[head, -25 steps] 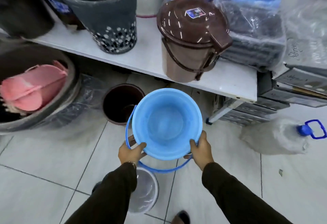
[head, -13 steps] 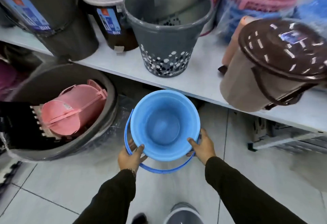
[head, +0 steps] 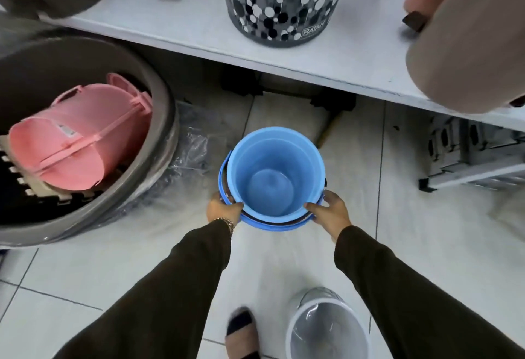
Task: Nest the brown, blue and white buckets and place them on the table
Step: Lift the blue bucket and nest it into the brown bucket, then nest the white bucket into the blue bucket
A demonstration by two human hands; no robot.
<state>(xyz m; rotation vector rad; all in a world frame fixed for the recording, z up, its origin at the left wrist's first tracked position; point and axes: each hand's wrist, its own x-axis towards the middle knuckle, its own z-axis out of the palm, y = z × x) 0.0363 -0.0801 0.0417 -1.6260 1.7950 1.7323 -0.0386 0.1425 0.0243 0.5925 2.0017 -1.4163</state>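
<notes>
I hold the blue bucket (head: pixel 272 177) by its rim, low over the tiled floor, its mouth facing up. My left hand (head: pixel 223 208) grips the left side and my right hand (head: pixel 329 211) the right side. A thin dark strip of the brown bucket (head: pixel 295 220) shows just under the blue rim, so the blue one sits inside it. The rest of the brown bucket is hidden. The white, see-through bucket (head: pixel 326 327) stands on the floor at the lower right, beside my right sleeve. The white table (head: pixel 184 32) runs across the top.
A large grey tub (head: pixel 167 120) at the left holds a pink bucket (head: pixel 76 143) lying on its side. On the table stand a grey dotted basket (head: pixel 284 3) and a beige bin (head: pixel 466 46). Crumpled plastic wrap (head: pixel 193 143) lies by the tub. My sandalled foot (head: pixel 241 330) is below.
The blue bucket has gone down and slightly forward towards the floor, and a brown rim now shows under it. My view has tipped down, bringing the white bucket in at the lower right.
</notes>
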